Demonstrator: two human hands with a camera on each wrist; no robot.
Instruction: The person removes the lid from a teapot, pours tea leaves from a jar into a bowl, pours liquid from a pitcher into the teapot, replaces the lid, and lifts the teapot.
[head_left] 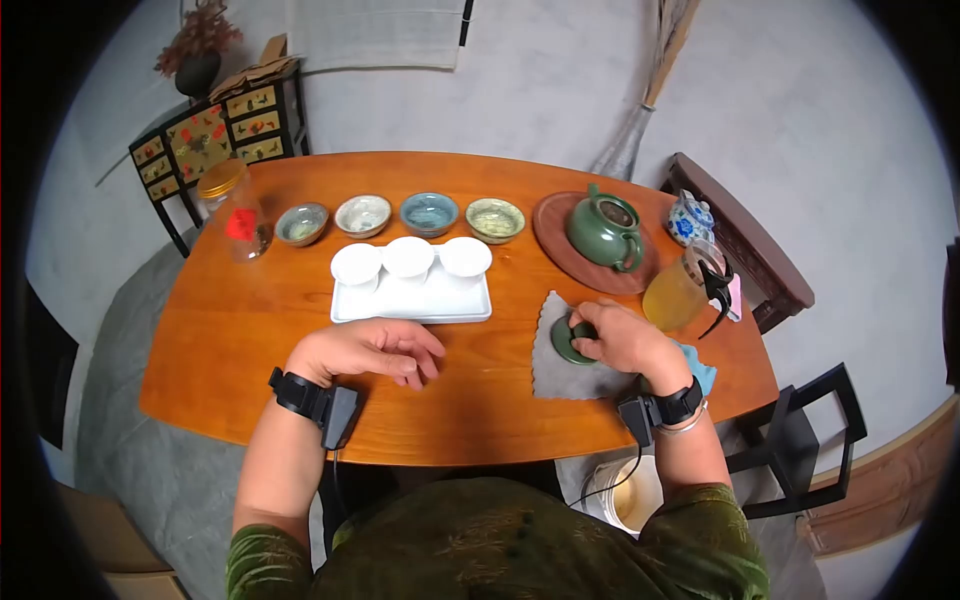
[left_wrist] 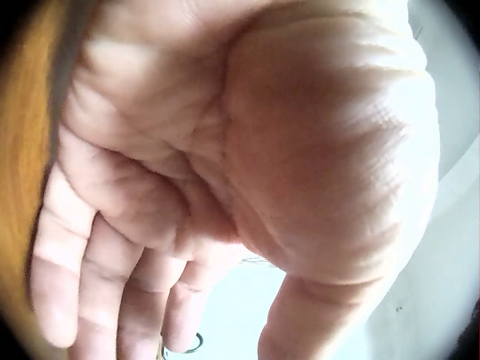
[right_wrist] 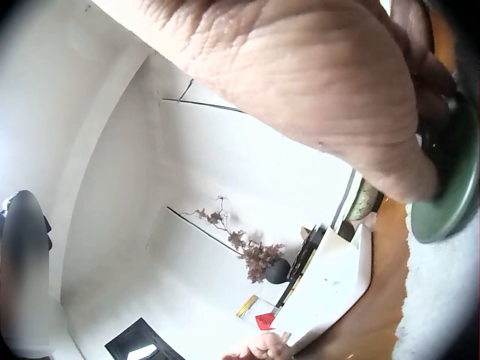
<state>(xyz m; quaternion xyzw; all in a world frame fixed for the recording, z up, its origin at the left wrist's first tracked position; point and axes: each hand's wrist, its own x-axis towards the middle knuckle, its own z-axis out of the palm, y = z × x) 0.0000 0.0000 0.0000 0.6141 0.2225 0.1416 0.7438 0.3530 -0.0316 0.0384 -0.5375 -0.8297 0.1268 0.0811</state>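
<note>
My right hand (head_left: 632, 340) pinches a round green teapot lid (head_left: 566, 345) between thumb and fingers, low over a grey cloth (head_left: 560, 381). The right wrist view shows the lid (right_wrist: 452, 196) tilted on edge in that camera, its top partly hidden by the fingers. My left hand (head_left: 372, 352) holds nothing, its fingers relaxed above the wood in front of a white tray (head_left: 410, 303). In the left wrist view the palm (left_wrist: 202, 150) and loose fingers show. A green teapot (head_left: 602, 232) without its lid stands on a round brown board (head_left: 553, 222).
Three white cups (head_left: 409, 258) stand on the tray, with several glazed bowls (head_left: 430, 214) behind. A glass pitcher (head_left: 672, 298) of yellow liquid and a blue-white pot (head_left: 688, 219) are at right. A gold-lidded jar (head_left: 236, 215) stands far left. Below the table edge is a white bucket (head_left: 645, 490).
</note>
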